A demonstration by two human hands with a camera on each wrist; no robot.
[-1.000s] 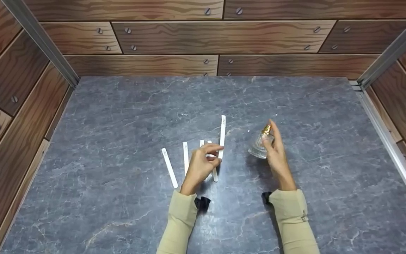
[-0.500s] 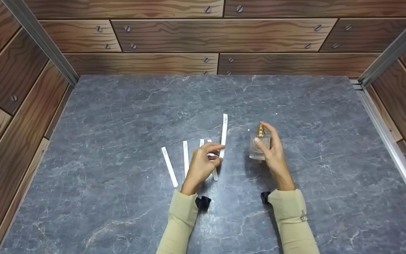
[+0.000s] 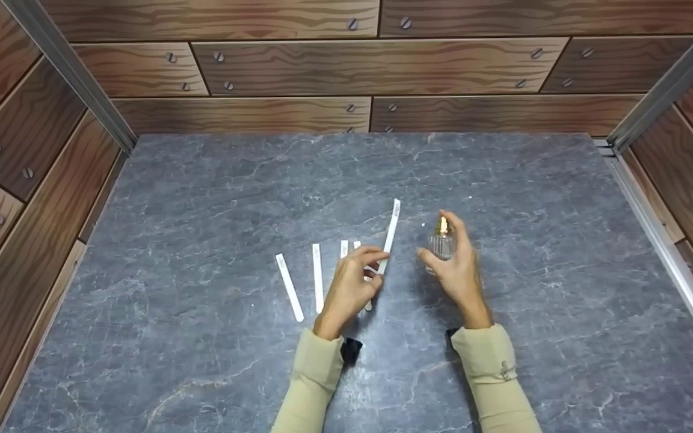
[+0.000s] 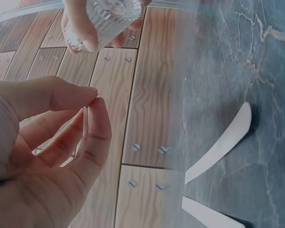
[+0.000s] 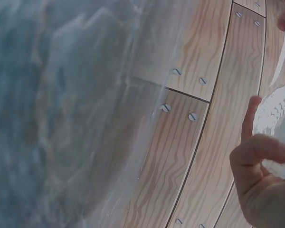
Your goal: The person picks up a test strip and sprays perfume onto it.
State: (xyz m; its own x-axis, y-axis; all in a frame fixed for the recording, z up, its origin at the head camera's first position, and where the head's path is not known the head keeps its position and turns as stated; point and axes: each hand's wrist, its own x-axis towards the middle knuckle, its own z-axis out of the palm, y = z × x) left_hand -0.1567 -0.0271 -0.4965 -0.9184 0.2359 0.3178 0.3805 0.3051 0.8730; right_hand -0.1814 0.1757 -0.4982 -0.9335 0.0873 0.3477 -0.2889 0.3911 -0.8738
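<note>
In the head view my left hand pinches a white paper perfume test strip between thumb and fingertips. Small dark writing marks the strip's far end, which leans to the right. Opposite it, my right hand holds a ribbed clear glass perfume bottle, with the index finger on its gold spray top. A short gap separates strip and bottle. From below, the right wrist view shows the bottle's glass base, thumb and fingers around it. The left wrist view catches the bottle beyond the pinching fingertips.
Several more white strips lie on the grey marbled table: one far left, one beside it, others partly hidden behind my left hand. Wood-patterned panels and metal rails bound the table.
The bottle has swung from tilted to upright and shifted left, toward the strip. My left hand has moved slightly right, and its strip leans further right.
</note>
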